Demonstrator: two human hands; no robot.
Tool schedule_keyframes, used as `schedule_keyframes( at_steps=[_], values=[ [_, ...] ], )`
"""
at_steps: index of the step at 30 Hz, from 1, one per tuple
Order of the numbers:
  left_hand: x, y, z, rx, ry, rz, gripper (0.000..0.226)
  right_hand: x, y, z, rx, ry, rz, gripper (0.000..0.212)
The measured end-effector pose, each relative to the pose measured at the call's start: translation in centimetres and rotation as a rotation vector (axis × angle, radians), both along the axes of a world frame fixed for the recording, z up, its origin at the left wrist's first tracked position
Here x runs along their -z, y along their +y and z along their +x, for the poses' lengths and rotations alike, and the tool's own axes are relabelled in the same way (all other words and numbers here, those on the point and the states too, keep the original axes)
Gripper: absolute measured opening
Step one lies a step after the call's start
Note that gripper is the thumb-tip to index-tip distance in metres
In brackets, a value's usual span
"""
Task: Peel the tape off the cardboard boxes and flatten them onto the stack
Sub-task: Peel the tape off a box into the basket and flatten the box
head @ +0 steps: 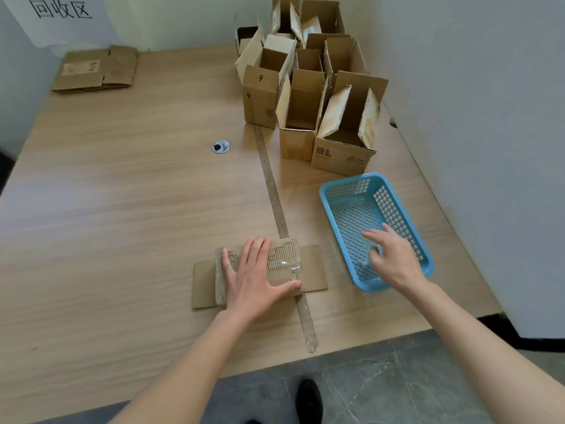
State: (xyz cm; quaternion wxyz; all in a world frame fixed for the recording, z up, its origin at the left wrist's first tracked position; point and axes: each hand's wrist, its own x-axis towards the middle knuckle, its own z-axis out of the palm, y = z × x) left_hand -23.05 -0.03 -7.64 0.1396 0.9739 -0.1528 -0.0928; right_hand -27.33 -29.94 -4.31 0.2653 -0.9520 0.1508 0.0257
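Note:
A flattened cardboard box [312, 267] lies near the table's front edge, its torn top layer still carrying a strip of clear tape [290, 266]. My left hand [256, 276] presses flat on it with fingers spread. My right hand [394, 255] hovers over the blue plastic basket [339, 215], fingers loosely spread, with a crumpled piece of clear tape [373, 252] at its fingertips inside the basket. Whether the fingers still touch that tape is unclear. The stack of flattened boxes [94, 68] lies at the far left corner.
Several open upright cardboard boxes [305, 96] stand clustered at the back right by the wall. A round cable grommet [220, 146] sits mid-table. A worn tape line [272, 185] runs down the table. A paper sign [61, 10] hangs at the far left wall.

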Motion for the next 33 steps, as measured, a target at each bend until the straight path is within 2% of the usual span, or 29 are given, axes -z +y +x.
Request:
schedule_keyframes(
  at_steps=[3, 6, 10, 16, 22, 24, 27, 30, 33],
  values=[
    [-0.2, 0.4, 0.2, 0.023, 0.038, -0.002, 0.125, -0.4, 1.7, 0.5, -0.072, -0.093, -0.004, 0.041],
    [-0.3, 1.0, 0.4, 0.104, 0.074, 0.023, 0.13, -0.9, 4.5, 1.0, -0.26, -0.198, 0.045, 0.037],
    [-0.5, 1.5, 0.7, 0.136, 0.114, -0.012, 0.13, -0.3, 8.7, 0.8, -0.456, -0.112, 0.166, 0.041],
    [-0.8, 1.6, 0.9, 0.143, 0.027, -0.069, 0.119, 1.3, 10.0, -0.4, -0.253, -0.1, 0.488, 0.042],
    [-2.2, 1.9, 2.1, 0.225, 0.01, -0.334, 0.1, 1.4, 9.7, -0.5, -0.219, -0.074, 0.508, 0.05],
    [-2.3, 1.7, 2.4, 0.283, 0.05, -0.228, 0.113, 1.3, 10.1, -0.5, -0.207, -0.065, 0.531, 0.051],
    [-1.6, 1.1, 2.8, 0.363, 0.052, 0.046, 0.134, 1.5, 10.9, -0.6, -0.201, -0.083, 0.536, 0.051],
    [-1.0, 0.4, 2.9, 0.346, 0.038, 0.168, 0.139, 1.8, 11.4, -0.6, -0.168, -0.102, 0.546, 0.048],
    [-1.1, -0.3, 2.9, 0.305, 0.047, 0.173, 0.136, 2.0, 11.5, -0.4, -0.105, -0.111, 0.583, 0.043]
  ],
)
